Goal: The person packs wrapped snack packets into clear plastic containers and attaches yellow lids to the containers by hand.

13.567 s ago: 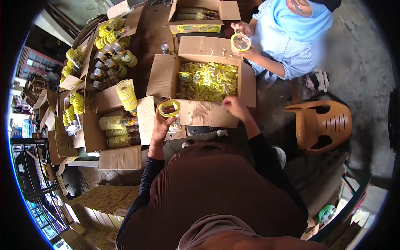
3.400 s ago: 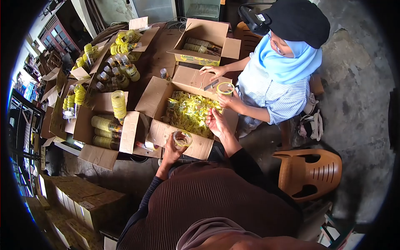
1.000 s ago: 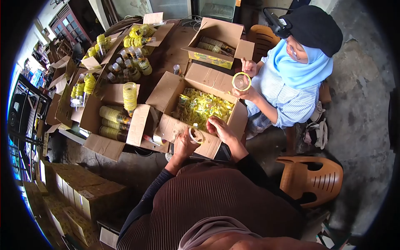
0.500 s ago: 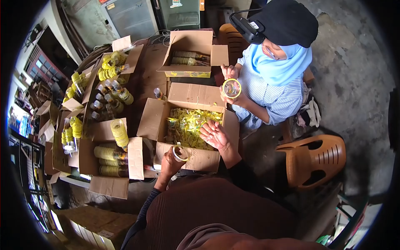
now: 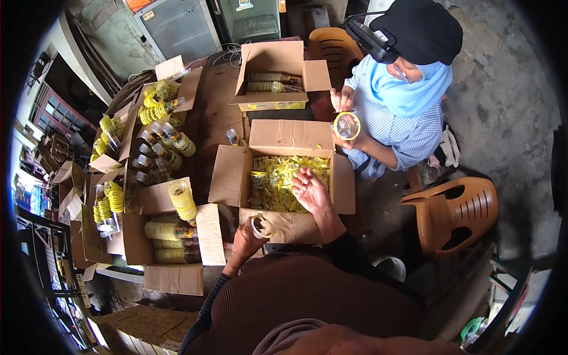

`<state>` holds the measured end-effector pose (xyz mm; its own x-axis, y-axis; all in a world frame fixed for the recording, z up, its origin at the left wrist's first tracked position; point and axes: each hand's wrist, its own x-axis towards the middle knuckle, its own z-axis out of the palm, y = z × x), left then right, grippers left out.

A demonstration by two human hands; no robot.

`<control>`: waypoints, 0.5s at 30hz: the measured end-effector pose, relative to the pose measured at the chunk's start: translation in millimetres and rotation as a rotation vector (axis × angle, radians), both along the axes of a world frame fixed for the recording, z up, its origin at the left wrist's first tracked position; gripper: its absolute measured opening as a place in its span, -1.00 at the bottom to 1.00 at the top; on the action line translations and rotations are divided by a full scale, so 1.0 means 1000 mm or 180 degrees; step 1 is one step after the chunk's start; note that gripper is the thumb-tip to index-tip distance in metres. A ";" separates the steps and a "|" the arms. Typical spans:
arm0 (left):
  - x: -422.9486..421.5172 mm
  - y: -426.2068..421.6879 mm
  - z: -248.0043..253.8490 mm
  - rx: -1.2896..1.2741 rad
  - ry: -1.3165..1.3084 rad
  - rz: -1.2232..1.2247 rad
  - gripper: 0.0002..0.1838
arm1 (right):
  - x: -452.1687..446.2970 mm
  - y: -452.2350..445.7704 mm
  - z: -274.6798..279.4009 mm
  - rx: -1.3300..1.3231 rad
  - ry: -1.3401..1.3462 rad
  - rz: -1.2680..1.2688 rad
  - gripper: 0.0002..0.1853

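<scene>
My left hand (image 5: 244, 239) is wrapped round a clear plastic cup (image 5: 261, 226), its open mouth facing up, near the front flap of an open cardboard box (image 5: 284, 137). Yellow strips and scraps (image 5: 278, 183) fill much of that box. Above the scraps hovers my right hand (image 5: 312, 194), palm up, with its fingers curled in and the tips close together. Anything between those fingertips is too small to make out. To the left, a stack of yellow-rimmed cups (image 5: 182, 200) leans on the flap of another box.
Across the corner, a co-worker (image 5: 393, 118) in a striped shirt holds a yellow-rimmed cup (image 5: 346, 126). Boxes with stacked cups stand at the back (image 5: 275, 106) and left (image 5: 171, 278). Several bottle-like cup stacks (image 5: 160, 148) crowd the table's left. An orange plastic chair (image 5: 455, 213) is at right.
The whole view has shifted, so the boxes appear further right. My right hand stays over the scraps, its fingers drawn closer together. My left hand keeps hold of the cup.
</scene>
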<state>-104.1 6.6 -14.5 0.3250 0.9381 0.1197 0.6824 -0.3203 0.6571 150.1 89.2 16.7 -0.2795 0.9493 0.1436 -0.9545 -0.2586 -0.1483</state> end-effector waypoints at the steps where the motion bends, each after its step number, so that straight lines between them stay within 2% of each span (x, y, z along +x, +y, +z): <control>1: -0.003 0.001 -0.003 -0.0093 -0.0010 -0.0053 -0.25 | -0.002 0.000 -0.003 -0.0128 -0.0078 -0.0086 -0.74; 5: -0.005 -0.001 -0.024 0.0366 -0.0069 -0.0146 -0.18 | -0.003 -0.009 -0.008 -0.0533 -0.0393 -0.0287 -0.71; 8: 0.009 -0.003 -0.011 0.0080 0.0073 -0.0158 -0.19 | 0.006 -0.015 -0.002 -0.0501 -0.0538 -0.0411 -0.70; 10: 0.023 -0.005 -0.005 0.0166 -0.0187 -0.0258 -0.23 | 0.015 -0.018 0.001 -0.0490 -0.0647 -0.0538 -0.72; 12: 0.035 -0.004 0.000 -0.0181 -0.0336 -0.0452 -0.29 | 0.025 -0.020 0.004 -0.0479 -0.0643 -0.0622 -0.75; 15: 0.053 -0.008 0.001 -0.0073 -0.0268 -0.0616 -0.30 | 0.040 -0.023 0.004 -0.0485 -0.0587 -0.0651 -0.80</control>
<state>-51.3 -1.4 -13.1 0.4892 0.8619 0.1335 0.5519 -0.4244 0.7178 189.9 65.8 20.3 -0.0887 0.9952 -0.0401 -0.9497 -0.0967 -0.2980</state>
